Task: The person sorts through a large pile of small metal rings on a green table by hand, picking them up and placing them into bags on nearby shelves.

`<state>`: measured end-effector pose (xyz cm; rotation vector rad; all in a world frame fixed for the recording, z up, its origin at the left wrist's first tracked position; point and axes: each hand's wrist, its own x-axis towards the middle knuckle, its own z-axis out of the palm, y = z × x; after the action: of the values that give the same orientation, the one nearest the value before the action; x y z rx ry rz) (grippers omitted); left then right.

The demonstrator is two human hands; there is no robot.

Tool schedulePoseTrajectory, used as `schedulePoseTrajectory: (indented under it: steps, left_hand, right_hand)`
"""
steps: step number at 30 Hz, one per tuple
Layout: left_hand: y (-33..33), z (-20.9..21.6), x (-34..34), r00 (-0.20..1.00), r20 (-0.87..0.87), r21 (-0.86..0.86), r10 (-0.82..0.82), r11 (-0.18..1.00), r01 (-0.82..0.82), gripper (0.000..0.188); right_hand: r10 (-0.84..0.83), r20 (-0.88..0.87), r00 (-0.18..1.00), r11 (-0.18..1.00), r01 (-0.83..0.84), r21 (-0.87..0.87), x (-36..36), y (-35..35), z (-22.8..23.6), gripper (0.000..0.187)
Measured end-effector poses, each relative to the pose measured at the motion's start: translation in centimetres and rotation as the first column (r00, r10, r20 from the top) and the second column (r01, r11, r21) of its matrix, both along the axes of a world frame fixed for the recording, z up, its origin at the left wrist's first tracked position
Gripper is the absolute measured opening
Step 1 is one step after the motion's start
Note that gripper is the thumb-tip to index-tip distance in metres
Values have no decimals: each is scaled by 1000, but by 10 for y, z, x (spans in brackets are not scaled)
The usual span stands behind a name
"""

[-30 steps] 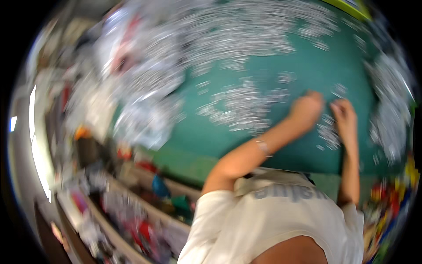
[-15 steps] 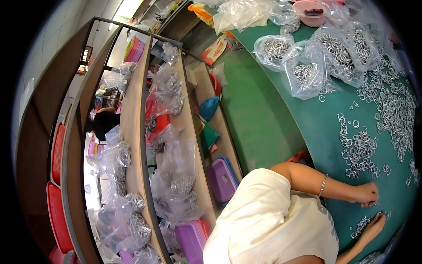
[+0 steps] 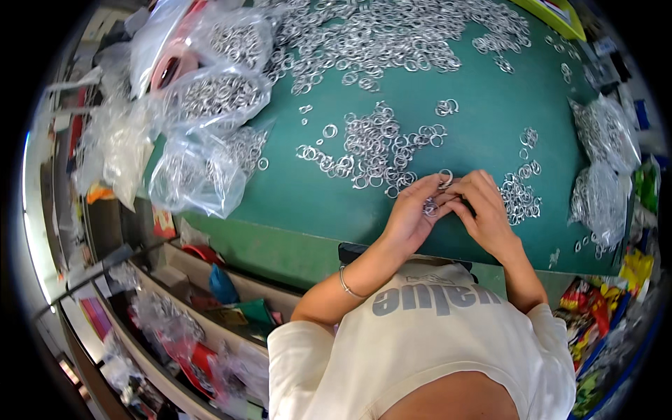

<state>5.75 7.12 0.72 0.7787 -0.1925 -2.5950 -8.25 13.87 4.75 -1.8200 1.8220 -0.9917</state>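
Over the near edge of the green table my two hands meet at the fingertips. My left hand (image 3: pixel 411 213), with a bangle on its wrist, is closed around a few small silvery metal rings (image 3: pixel 429 206). One more metal ring (image 3: pixel 446 178) stands up between the fingertips of both hands. Curled in from the right, my right hand (image 3: pixel 485 213) has its fingers pinched at that ring; its exact grip is partly hidden. Just beyond my left hand lies a loose heap of metal rings (image 3: pixel 374 143). A smaller pile of rings (image 3: pixel 519 199) sits right beside my right hand.
A wide spread of rings (image 3: pixel 378 42) covers the table's far side. Clear bags of rings (image 3: pixel 217 98) stand at the left, more bags (image 3: pixel 603 140) at the right edge. A yellow-green tray (image 3: pixel 556 15) is at the far right. Wooden shelving (image 3: pixel 189 280) stands lower left.
The view has swung from the shelves at the left to the table in front. My hands, apart before, are now together. My right hand has left the small ring pile.
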Motion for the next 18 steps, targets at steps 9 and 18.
schedulePoseTrajectory:
  steps: [9, 18]
  left_hand:
    - [3, 9, 10, 990, 128, -94, -65, 993, 78, 25]
    - [-4, 17, 11, 999, -21, 116, -42, 992, 44, 42]
  right_hand:
    - [-107, 292, 950, 988, 70, 134, 6, -2, -10, 18]
    - [-242, 470, 849, 968, 179, 176, 8, -2, -11, 12]
